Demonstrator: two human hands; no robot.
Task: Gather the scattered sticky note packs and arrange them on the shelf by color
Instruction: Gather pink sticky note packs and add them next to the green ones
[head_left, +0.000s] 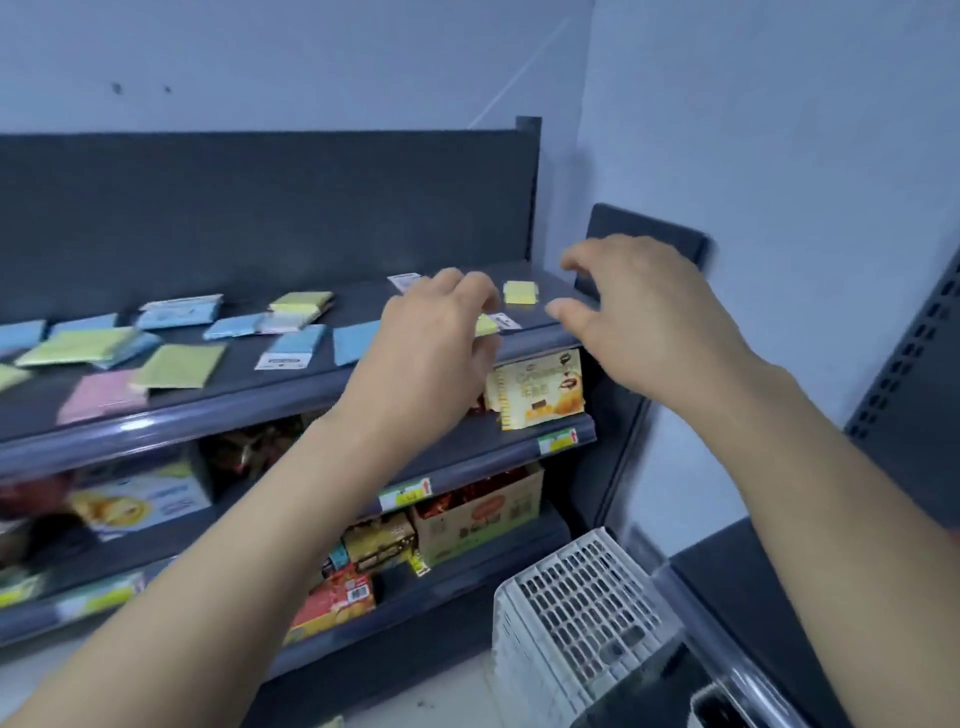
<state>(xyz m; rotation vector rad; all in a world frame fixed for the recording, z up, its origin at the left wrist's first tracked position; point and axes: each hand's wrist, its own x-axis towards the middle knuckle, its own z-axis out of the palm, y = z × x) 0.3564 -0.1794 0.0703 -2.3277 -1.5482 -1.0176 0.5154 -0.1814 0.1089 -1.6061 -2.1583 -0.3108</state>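
Sticky note packs lie scattered on the dark top shelf: blue ones, green ones, a pink one and a yellow stack. My left hand reaches over the shelf's right part, and its fingers curl round a small yellow pack at the front edge. A second small yellow pack lies just behind it. My right hand hovers above the shelf's right end with spread fingers, holding nothing.
Lower shelves hold snack boxes and cartons. A white slatted crate stands on the floor at lower right. A dark panel leans on the wall beside the shelf's right end.
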